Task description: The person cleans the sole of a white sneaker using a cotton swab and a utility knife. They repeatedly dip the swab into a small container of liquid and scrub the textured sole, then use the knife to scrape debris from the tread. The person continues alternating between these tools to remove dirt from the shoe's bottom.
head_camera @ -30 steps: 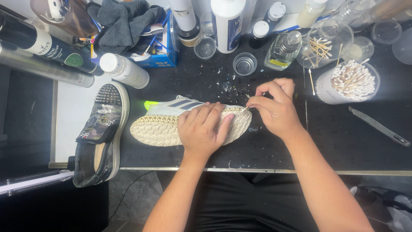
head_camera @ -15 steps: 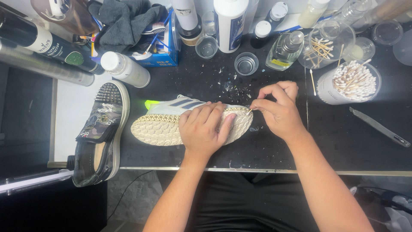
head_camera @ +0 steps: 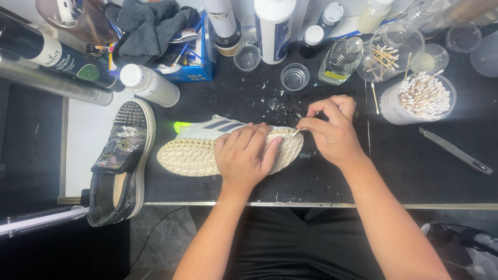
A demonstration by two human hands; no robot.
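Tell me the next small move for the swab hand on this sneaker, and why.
Probably slide the cotton swab a little further along the sole edge. The right hand pinches it at the toe end of the sneaker, which the left hand pins on its side; most of the edge lies beyond.

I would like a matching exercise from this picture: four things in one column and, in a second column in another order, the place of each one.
Things:
1. left hand
2. right hand
3. studded shoe
4. tub of cotton swabs

Places:
A. at the right side of the black mat
B. flat on the sole of the white sneaker
C. at the sneaker's right end, pinching a thin stick
D. left of the sneaker, at the table edge

Pairs: 1-B, 2-C, 3-D, 4-A
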